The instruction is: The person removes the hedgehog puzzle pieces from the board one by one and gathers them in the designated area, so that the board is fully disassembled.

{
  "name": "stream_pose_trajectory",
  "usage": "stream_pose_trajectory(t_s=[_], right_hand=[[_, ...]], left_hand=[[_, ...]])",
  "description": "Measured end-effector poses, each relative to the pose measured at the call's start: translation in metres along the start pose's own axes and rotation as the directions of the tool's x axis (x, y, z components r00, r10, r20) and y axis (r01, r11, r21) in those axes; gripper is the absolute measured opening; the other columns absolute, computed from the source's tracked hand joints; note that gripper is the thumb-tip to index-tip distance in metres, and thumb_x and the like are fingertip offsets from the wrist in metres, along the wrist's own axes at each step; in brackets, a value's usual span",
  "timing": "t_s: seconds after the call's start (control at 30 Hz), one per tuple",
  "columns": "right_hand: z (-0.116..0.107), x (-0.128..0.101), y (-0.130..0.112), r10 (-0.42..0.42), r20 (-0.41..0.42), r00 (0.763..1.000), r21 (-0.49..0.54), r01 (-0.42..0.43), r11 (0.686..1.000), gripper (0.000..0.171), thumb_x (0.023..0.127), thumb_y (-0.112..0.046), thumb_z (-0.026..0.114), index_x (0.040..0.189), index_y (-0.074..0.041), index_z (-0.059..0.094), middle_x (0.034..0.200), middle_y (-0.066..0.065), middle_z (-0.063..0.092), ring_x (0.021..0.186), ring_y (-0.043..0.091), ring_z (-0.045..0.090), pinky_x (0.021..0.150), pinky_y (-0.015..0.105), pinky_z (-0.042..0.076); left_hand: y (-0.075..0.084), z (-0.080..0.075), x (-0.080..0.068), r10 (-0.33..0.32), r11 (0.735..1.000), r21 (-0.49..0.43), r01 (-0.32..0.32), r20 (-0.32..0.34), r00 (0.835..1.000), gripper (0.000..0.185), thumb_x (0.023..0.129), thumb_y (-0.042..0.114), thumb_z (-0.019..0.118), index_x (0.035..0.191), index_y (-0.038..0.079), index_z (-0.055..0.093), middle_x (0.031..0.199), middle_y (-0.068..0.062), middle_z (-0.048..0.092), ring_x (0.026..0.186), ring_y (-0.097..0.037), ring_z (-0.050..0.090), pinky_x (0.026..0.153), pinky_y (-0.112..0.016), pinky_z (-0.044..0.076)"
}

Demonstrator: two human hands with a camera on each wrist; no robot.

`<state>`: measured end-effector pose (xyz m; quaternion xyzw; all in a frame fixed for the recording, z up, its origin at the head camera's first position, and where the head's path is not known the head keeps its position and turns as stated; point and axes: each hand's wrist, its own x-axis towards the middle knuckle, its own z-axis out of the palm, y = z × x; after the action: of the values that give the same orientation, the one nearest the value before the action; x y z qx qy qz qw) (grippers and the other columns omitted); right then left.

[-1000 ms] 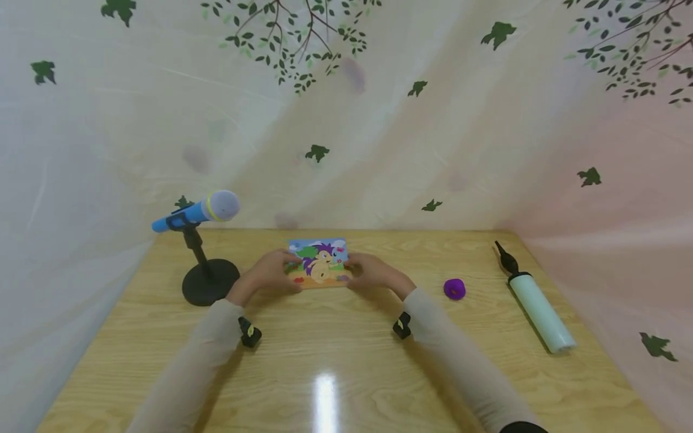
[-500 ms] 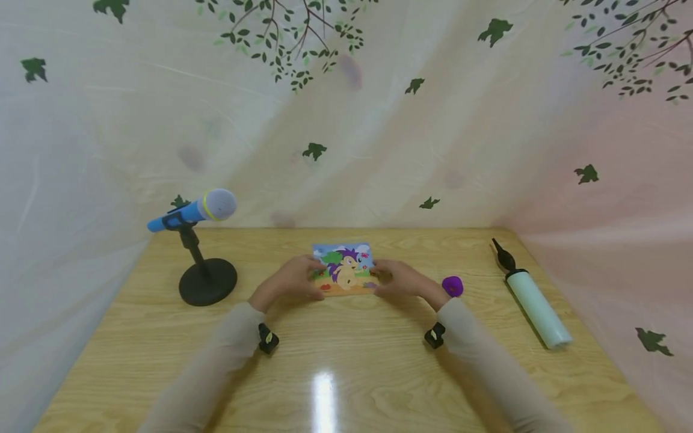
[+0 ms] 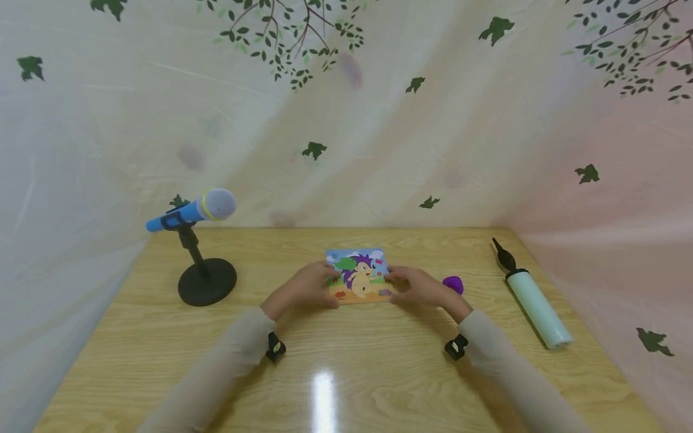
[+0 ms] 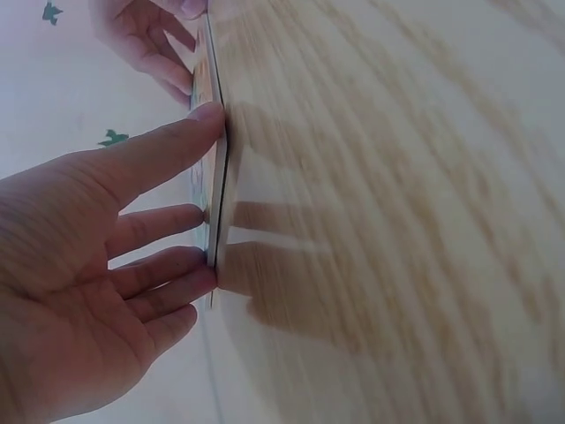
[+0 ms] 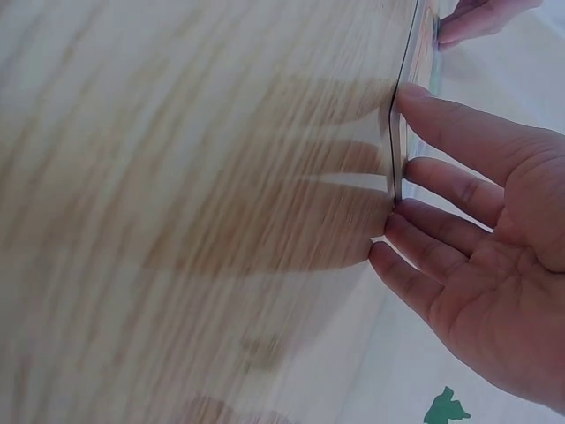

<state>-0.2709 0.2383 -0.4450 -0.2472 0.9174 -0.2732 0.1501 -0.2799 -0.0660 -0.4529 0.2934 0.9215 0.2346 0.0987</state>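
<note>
A small flat picture board (image 3: pixel 360 276) with a cartoon hedgehog on it lies low over the table, near its back. My left hand (image 3: pixel 311 285) grips the board's left side, thumb at the near corner and fingers along the edge. At the opposite side my right hand (image 3: pixel 419 287) grips it the same way. In the left wrist view the thin board (image 4: pixel 217 159) shows edge-on between thumb and fingers. The right wrist view has fingertips (image 5: pixel 408 95) right at the board's edge, close over the wood. Just beyond the right wrist sits a small purple thing (image 3: pixel 453 284), partly hidden.
A blue toy microphone (image 3: pixel 192 211) rests on a black stand (image 3: pixel 207 282) at the left. Far right lies a pale green hand pump (image 3: pixel 538 310) with a black nozzle. A leaf-patterned cloth (image 3: pixel 368 180) hangs behind the wooden table (image 3: pixel 346 343).
Both hands have moved the picture board to the right and slightly nearer. The right wrist now partly covers the purple thing. Other items stay put; the view shifts slightly.
</note>
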Motion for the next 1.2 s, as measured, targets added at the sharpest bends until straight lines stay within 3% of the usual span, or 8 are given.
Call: stream_pose_trajectory(t_s=[0.3, 0.5, 0.77, 1.1, 1.2], right_hand=[[-0.003, -0.005, 0.003, -0.013, -0.014, 1.0, -0.03, 0.013, 0.999, 0.055, 0.093, -0.017, 0.074, 0.14, 0.005, 0.056, 0.158, 0.026, 0.04, 0.146, 0.048, 0.035, 0.119, 0.061, 0.029], [-0.005, 0.0, 0.004, 0.018, -0.01, 1.0, -0.01, -0.018, 1.0, 0.055, 0.092, -0.019, 0.076, 0.141, 0.0, 0.058, 0.158, 0.023, 0.042, 0.147, 0.047, 0.036, 0.119, 0.062, 0.03], [-0.011, 0.016, 0.005, -0.018, -0.004, 1.0, -0.006, 0.018, 1.0, 0.063, 0.089, -0.019, 0.079, 0.143, 0.002, 0.054, 0.161, 0.023, 0.037, 0.148, 0.048, 0.032, 0.119, 0.061, 0.029], [-0.014, 0.021, 0.004, 0.03, 0.024, 0.999, 0.016, -0.031, 0.999, 0.067, 0.084, -0.021, 0.084, 0.141, 0.0, 0.057, 0.16, 0.021, 0.038, 0.15, 0.047, 0.03, 0.122, 0.06, 0.023], [-0.014, 0.021, 0.002, 0.029, 0.031, 0.999, 0.004, -0.03, 1.0, 0.066, 0.084, -0.021, 0.084, 0.141, 0.0, 0.058, 0.16, 0.021, 0.039, 0.149, 0.047, 0.03, 0.122, 0.061, 0.024]], left_hand=[[0.002, 0.002, 0.004, 0.002, 1.0, -0.004, -0.002, -0.001, 1.0, 0.071, 0.077, 0.033, 0.089, 0.136, 0.004, 0.063, 0.146, -0.022, 0.056, 0.138, -0.039, 0.051, 0.118, -0.051, 0.038], [-0.002, 0.0, 0.005, -0.01, 1.0, 0.003, 0.01, 0.013, 1.0, 0.072, 0.078, 0.035, 0.088, 0.138, 0.005, 0.062, 0.147, -0.02, 0.055, 0.14, -0.037, 0.049, 0.118, -0.049, 0.037], [-0.006, -0.006, 0.003, 0.019, 1.0, 0.015, -0.019, 0.027, 0.999, 0.069, 0.079, 0.031, 0.086, 0.138, 0.004, 0.061, 0.147, -0.02, 0.056, 0.14, -0.039, 0.049, 0.119, -0.052, 0.036], [-0.005, -0.002, 0.003, 0.035, 0.999, -0.016, -0.035, 0.016, 0.999, 0.068, 0.076, 0.032, 0.089, 0.133, 0.004, 0.065, 0.139, -0.018, 0.062, 0.131, -0.037, 0.056, 0.114, -0.051, 0.042], [-0.007, -0.003, 0.004, 0.01, 0.997, -0.077, -0.01, -0.007, 1.0, 0.062, 0.077, 0.029, 0.089, 0.129, 0.004, 0.067, 0.131, -0.015, 0.066, 0.123, -0.034, 0.06, 0.108, -0.049, 0.047]])
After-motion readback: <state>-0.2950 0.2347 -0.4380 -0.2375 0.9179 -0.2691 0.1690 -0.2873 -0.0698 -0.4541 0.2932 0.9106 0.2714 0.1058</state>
